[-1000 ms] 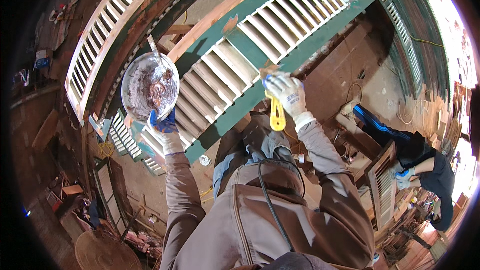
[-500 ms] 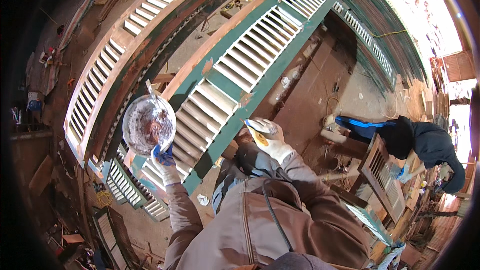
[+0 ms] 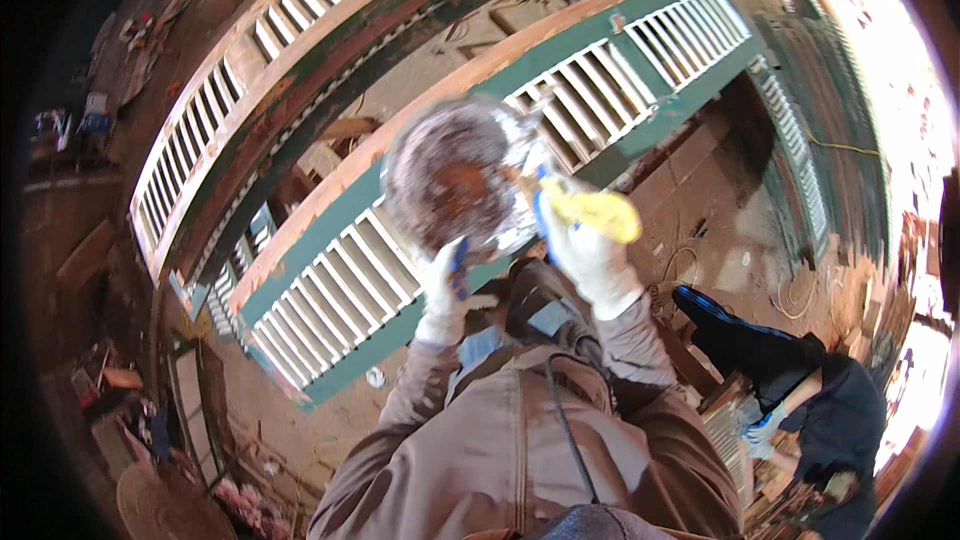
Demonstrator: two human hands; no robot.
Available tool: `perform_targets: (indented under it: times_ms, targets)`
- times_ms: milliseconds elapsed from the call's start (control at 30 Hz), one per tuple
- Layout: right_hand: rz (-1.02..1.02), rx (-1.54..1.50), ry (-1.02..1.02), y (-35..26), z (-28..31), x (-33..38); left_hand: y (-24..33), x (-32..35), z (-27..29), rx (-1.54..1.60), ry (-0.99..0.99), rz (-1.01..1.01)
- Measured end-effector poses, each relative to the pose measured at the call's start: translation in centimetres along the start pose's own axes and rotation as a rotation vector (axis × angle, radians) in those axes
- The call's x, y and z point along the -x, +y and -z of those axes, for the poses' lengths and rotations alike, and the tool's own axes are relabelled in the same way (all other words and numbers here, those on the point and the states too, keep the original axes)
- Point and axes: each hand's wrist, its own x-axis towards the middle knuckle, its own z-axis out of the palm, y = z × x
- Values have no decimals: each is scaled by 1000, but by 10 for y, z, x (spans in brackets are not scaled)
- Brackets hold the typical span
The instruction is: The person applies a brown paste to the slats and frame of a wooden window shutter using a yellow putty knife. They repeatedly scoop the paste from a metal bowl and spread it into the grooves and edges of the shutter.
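Note:
My left hand (image 3: 445, 295), in a white and blue glove, grips the near rim of a round metal bowl (image 3: 512, 225). The bowl's inside is coated with a whitish and reddish-brown residue. In my gloved right hand (image 3: 592, 265) is a yellow-handled tool (image 3: 605, 215), its end at the bowl's right rim. Motion blur hides what kind of tool it is. Beneath the bowl lies a long louvered shutter (image 3: 345, 230) with a green frame, white slats and a bare wood edge. The bowl covers part of its middle.
Behind and left, a second louvered shutter (image 3: 195, 135) lies parallel, its frame stripped to pale wood. Green shutters (image 3: 835, 140) are stacked at the right. At lower right, a person in dark clothes (image 3: 845, 410) handles a slatted panel (image 3: 728, 435). Scrap and tools clutter the left.
My left hand has carried the bowl rightward from the shutter's left part to its middle. My right hand has brought the yellow-handled tool up to the bowl's rim. The view has shifted too.

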Motion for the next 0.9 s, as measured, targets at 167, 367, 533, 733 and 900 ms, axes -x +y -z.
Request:
perform_targets:
  times_ms: [167, 367, 533, 733, 900]
  targets:
    - [105, 145, 6, 86, 39, -49, -36, -21, -105, 15, -9, 0]
    - [-179, 355, -272, 131, 55, -73, -63, -45, -167, -136, -188, -193]
    - [-321, 237, -241, 138, 43, -69, -70, -56, -182, -209, -242, -253]
    - [-150, 92, -23, 137, 25, -56, -63, -60, -167, -172, -290, -180]
    - [-616, -609, 93, 139, 24, -35, -41, -66, -168, -205, -319, -244]
